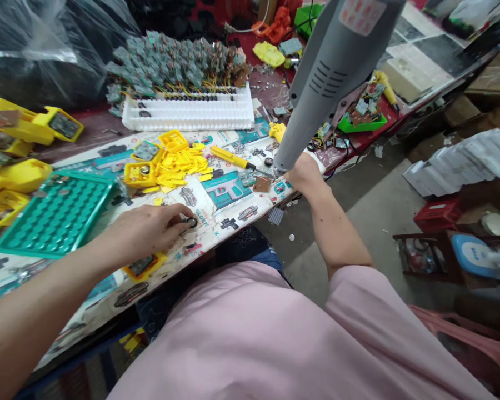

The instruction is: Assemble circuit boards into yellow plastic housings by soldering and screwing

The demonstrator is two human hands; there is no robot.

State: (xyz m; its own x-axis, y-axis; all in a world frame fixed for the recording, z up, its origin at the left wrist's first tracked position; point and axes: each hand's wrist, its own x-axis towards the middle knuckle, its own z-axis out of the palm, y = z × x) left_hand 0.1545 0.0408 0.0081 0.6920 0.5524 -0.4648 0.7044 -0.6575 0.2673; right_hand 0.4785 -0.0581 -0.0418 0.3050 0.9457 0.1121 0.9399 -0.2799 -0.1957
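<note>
My left hand [156, 226] rests low over the paper-covered table, thumb and fingertips closed on a small round black part [192, 222]. A yellow plastic housing [145, 265] with a circuit board inside lies just below that wrist. My right hand [306, 175] is at the table's front edge, partly behind a grey tapering device [312, 83] with vent slots; its fingers are hidden. Near it are another round black part [268, 161], a brown board piece [261, 184] and a yellow pen-like tool [232, 158]. Between the hands lies a heap of yellow plastic pieces [183, 166].
A green dimpled tray [58, 214] lies on the left, beside stacked yellow housings [12, 183]. Behind, a white foam rack [187, 114] bears many wired circuit boards [166, 61]. A green bin [362, 125] stands at right. White sheets [462, 158] are stacked beyond the aisle.
</note>
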